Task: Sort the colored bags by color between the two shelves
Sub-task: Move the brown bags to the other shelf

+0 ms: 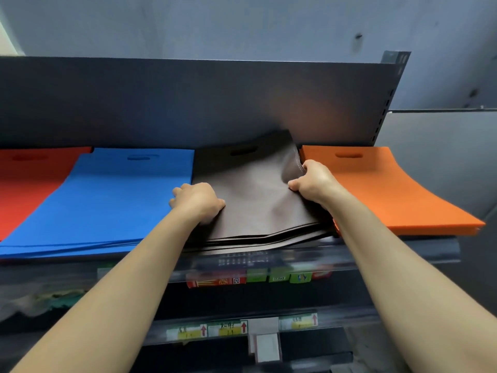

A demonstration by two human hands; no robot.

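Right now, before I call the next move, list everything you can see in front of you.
red bags: one stack, red, far left
blue bags: one stack, blue, right of the red
brown bags: one stack, dark brown, centre, top bag rumpled
orange bags: one stack, orange, far right
back panel: one, dark grey, behind the stacks
price labels: three, yellow-green with red arrows, below the stacks
left hand: grips the brown stack's left edge
right hand: grips its right edge

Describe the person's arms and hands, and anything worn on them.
The left hand and right hand are bare, with no gloves, rings or bracelets showing. The left forearm and right forearm are uncovered to the frame's edge, with no sleeve, watch or marking in view.
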